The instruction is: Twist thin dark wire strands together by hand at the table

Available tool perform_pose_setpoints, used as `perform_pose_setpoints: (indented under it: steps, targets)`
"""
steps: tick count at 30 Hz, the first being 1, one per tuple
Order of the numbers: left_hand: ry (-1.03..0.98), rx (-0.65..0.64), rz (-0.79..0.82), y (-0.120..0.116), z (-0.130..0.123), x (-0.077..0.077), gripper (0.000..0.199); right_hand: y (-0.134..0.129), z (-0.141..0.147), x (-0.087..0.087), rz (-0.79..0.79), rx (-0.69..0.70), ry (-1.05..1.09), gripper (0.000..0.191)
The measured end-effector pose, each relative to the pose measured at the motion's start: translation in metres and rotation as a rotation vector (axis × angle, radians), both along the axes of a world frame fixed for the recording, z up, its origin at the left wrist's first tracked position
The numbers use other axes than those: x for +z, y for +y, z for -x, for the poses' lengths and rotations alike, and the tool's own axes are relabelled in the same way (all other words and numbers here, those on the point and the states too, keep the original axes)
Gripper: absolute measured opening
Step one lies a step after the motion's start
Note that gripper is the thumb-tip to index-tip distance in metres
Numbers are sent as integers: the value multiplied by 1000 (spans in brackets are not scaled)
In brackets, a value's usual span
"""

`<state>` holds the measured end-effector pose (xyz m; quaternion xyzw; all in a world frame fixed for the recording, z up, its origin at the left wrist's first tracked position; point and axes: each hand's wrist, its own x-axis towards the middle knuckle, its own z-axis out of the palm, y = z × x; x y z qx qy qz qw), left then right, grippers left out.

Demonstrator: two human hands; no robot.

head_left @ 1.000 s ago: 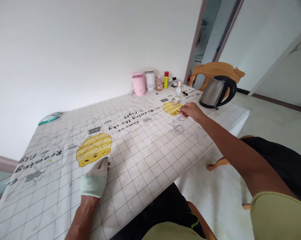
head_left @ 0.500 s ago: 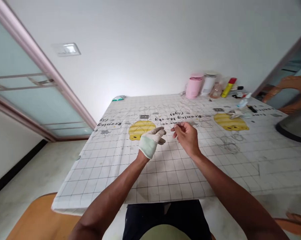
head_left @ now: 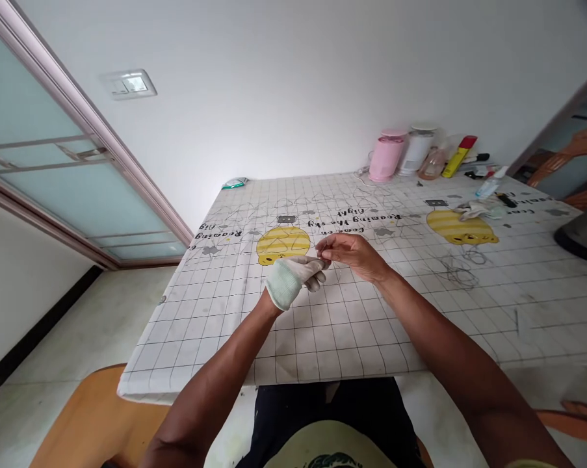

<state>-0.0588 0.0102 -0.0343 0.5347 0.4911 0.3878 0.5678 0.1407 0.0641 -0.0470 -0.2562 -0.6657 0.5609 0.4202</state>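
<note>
My left hand [head_left: 298, 276] wears a pale knitted work glove, and its thumb and fingers are pressed together over the tablecloth. Bare and coming from the right, my right hand [head_left: 354, 253] pinches at the left fingertips, so the two hands meet. Whatever is between the fingers is too small or thin to make out. To the right of the hands lies a loose tangle of thin grey wire [head_left: 456, 272]. Behind them, thin bent lines that look like wire [head_left: 342, 195] spread across the cloth.
The table wears a white checked tablecloth [head_left: 215, 331]. Along the wall stand a pink cylinder [head_left: 387, 157], a white cylinder [head_left: 417, 153], a bottle [head_left: 432, 164] and a yellow-red tube [head_left: 459, 157]. A crumpled glove [head_left: 481, 208] lies at right, near a metal container [head_left: 586, 237].
My two hands have come together; a gap separated their fingertips before. The right hand has moved left to the gloved fingers. The camera view has shifted slightly.
</note>
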Motion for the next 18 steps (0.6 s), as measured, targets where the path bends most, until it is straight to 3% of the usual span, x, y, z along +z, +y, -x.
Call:
perform_pose_setpoints:
  steps: [7,14,18]
  targets:
    - [16,-47,174,-3,-10,5,17,-10,-1,-8,-40,-17,13,22]
    - [-326,-75,257,-14,-12,-6,16,-15,-6,-10,-135,-139,2,23]
    - [-198,-10,239,-24,-17,-5,18,-18,-8,-13,-146,-84,-12,17]
